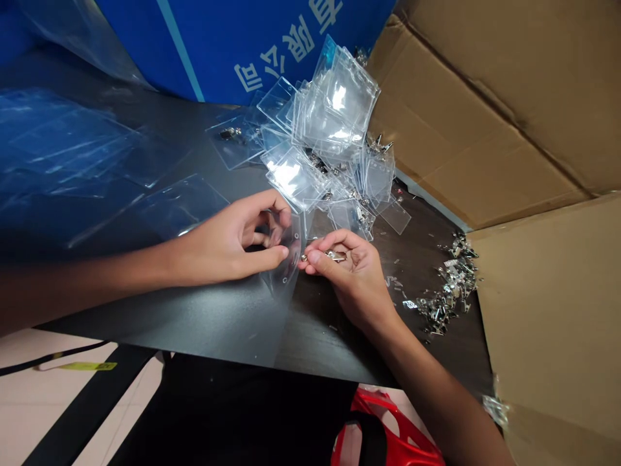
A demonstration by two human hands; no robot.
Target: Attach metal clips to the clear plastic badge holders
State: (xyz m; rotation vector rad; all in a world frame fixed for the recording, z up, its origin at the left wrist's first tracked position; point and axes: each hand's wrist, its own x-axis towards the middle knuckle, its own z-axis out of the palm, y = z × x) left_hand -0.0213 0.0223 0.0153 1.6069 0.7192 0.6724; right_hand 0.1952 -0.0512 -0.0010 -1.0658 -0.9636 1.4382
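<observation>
My left hand [233, 243] pinches a clear plastic badge sleeve [286, 265] between thumb and fingers, just above the dark table [204, 317]. My right hand [352, 272] is closed on a small metal clip [334, 255], held against the sleeve's edge. Both hands meet at the table's middle. Behind them lies a pile of clear badge sleeves with clips [325, 142].
A heap of loose metal clips [446, 291] lies at the right, beside a cardboard box [509, 129]. Flat clear sleeves in plastic wrap [72, 155] cover the left side. A blue box [233, 45] stands at the back. A red object [388, 433] sits below the table edge.
</observation>
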